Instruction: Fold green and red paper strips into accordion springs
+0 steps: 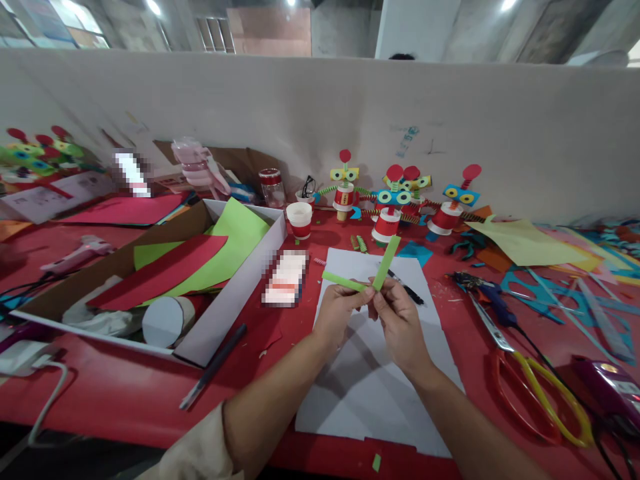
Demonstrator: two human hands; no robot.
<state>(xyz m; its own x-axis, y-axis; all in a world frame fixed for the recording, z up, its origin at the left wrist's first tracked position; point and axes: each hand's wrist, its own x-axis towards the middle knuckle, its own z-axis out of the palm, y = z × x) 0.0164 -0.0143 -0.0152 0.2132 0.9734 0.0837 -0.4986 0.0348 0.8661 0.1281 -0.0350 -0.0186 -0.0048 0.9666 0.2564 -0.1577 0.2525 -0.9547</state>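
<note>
Above the sheet of white paper (370, 373), my left hand (343, 310) and my right hand (397, 320) meet at the fingertips. Between them they pinch light green paper strips (387, 262), one sticking up to the upper right and one pointing left. The strips cross or join at my fingers, where the exact contact is hidden. Both hands are closed on the paper. Just beyond my right hand a black pen (413, 293) lies on the white sheet. Small folded green paper springs (359, 243) lie past the sheet's far edge.
Paper-cup robot figures (387, 223) stand along the wall behind a white cup (300, 220). A box (235, 293) of coloured paper stands left, near a dark pen (215, 367). Right are scissors (505, 347), a glue gun (493, 297) and paper scraps (530, 243).
</note>
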